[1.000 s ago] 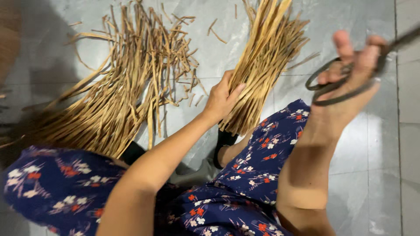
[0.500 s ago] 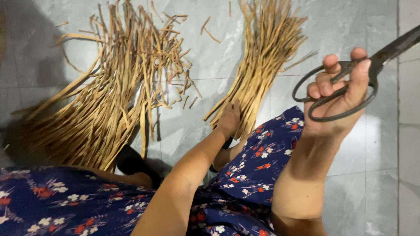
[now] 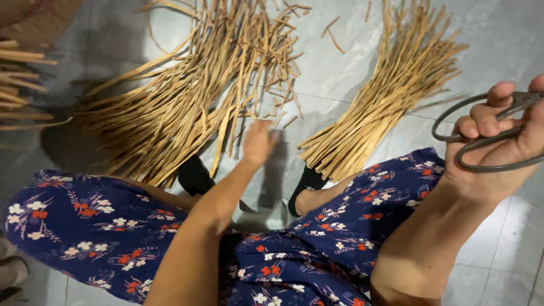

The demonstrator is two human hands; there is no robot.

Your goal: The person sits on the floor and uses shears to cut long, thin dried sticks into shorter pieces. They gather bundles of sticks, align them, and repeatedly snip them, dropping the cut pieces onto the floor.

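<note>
Hands first: left hand (image 3: 258,141) is stretched forward over the grey tiled floor (image 3: 345,68), blurred, fingers loosely open, nothing seen held; it hangs between the two heaps, just beside the stray strips at the edge of the bigger one. Right hand (image 3: 498,141) is raised at the right edge, fingers hooked through the loops of dark metal shears (image 3: 481,136) and clenched on them; blades run out of frame, so open or closed cannot be told.

Largest to smallest: the wide pile of tan dried strips (image 3: 187,96) is spread fanwise at upper left, many ends splayed and crossed. A tidier bundle of strips (image 3: 379,107) is laid slanting at upper right, its cut ends near the right foot. Legs in blue flowered fabric (image 3: 96,226) are folded below, dark socks (image 3: 195,175) showing at the strip ends. More strips (image 3: 17,85) are seen at the far left edge. Loose short offcuts (image 3: 334,28) are scattered between heaps.

Risk, judged: strips are light and tangled, so a grab at one could drag neighbours and muddle the pile. Shears are held high and near the body with blades unseen; a jab is possible if the arm is swung down without looking. Offcuts underfoot could be slipped on.
</note>
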